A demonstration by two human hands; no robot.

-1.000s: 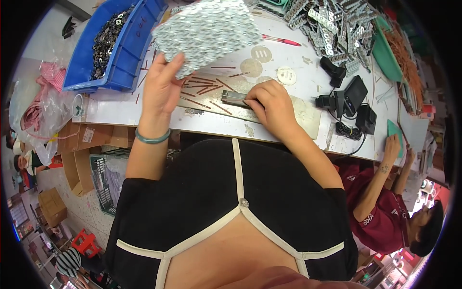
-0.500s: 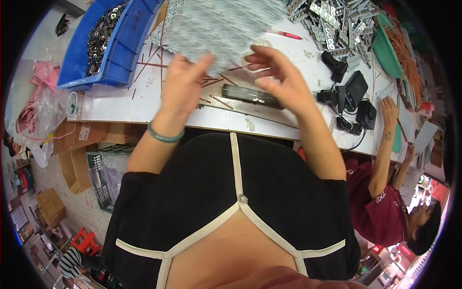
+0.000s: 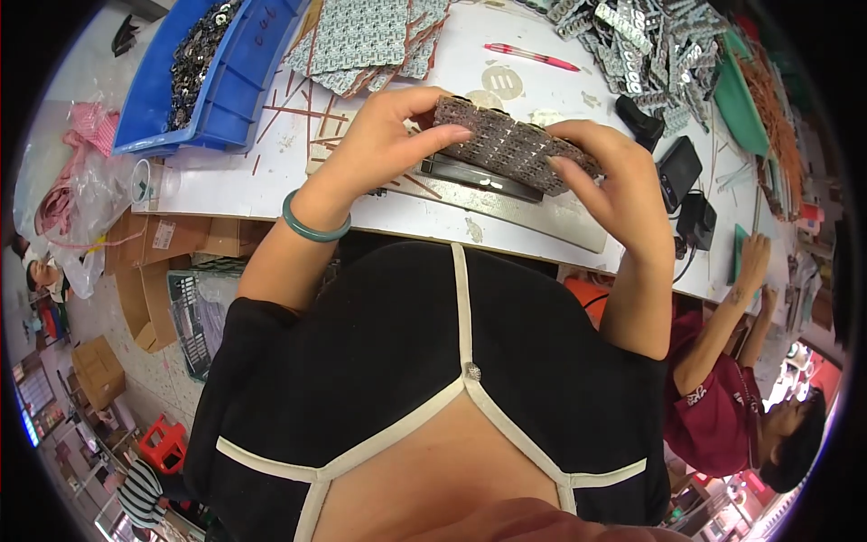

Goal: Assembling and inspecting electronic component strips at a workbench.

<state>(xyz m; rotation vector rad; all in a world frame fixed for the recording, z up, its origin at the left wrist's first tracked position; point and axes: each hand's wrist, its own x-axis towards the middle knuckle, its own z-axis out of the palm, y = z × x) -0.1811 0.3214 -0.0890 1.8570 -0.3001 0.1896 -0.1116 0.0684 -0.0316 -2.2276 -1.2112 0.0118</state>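
Note:
A brown circuit board panel (image 3: 508, 140), patterned with rows of small pale and dark marks, is held tilted between my two hands above the table. My left hand (image 3: 388, 135) grips its left end, thumb on the near face and fingers mostly hidden behind it. On the right end my right hand (image 3: 616, 172) is closed, its thumb along the lower corner. Just under the panel lies a long metal bar (image 3: 551, 217) with a dark slotted piece (image 3: 488, 179) on it, partly covered. Behind my left hand rests a stack of pale grey-green board panels (image 3: 361, 38).
A blue bin (image 3: 226, 86) of small dark metal parts stands at left. Thin brown strips (image 3: 271, 135) lie scattered near it. A pink pen (image 3: 533, 56), a heap of silver-grey strips (image 3: 632, 45) and black devices (image 3: 679, 167) sit right. A co-worker's arm (image 3: 722, 316) reaches in there.
The blurred pale sheet near the stack is gone from there. My hands have moved apart and now hold the brown panel above the bar. The co-worker's hand has shifted nearer the table edge.

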